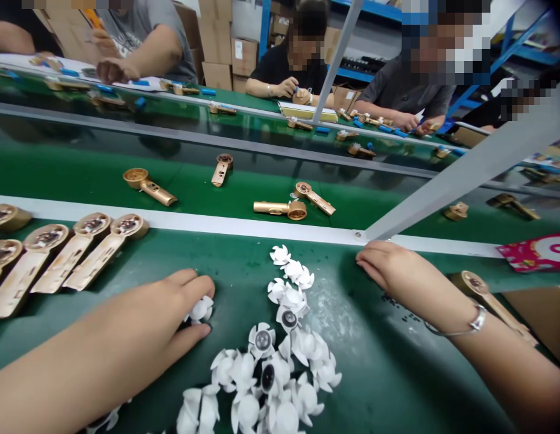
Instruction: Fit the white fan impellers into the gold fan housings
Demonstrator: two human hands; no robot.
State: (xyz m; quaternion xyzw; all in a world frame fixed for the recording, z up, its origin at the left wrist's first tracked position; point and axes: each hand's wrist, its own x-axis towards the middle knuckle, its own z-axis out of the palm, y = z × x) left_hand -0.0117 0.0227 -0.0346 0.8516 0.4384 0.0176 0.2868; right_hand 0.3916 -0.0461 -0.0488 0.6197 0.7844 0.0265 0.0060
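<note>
White fan blades [284, 367] lie in a heap on the green table, trailing off toward the back. Left of them, my left hand [182, 313] is curled round a white fan blade [201, 309], its thumb and fingers on either side. My right hand [381, 262] rests near the white rail at the right, fingers pressed together and pointing left; whether something small is in them is hidden. Several gold fan housings [92, 241] lie in a row at the left. Another gold housing [483, 289] lies beyond my right wrist.
Gold housings [280, 208] sit on the green belt behind the white rail [243, 226]. A slanted metal post [442, 175] rises at the right, near a pink packet [537, 252] and a cardboard box [539, 316]. Several people sit across the line.
</note>
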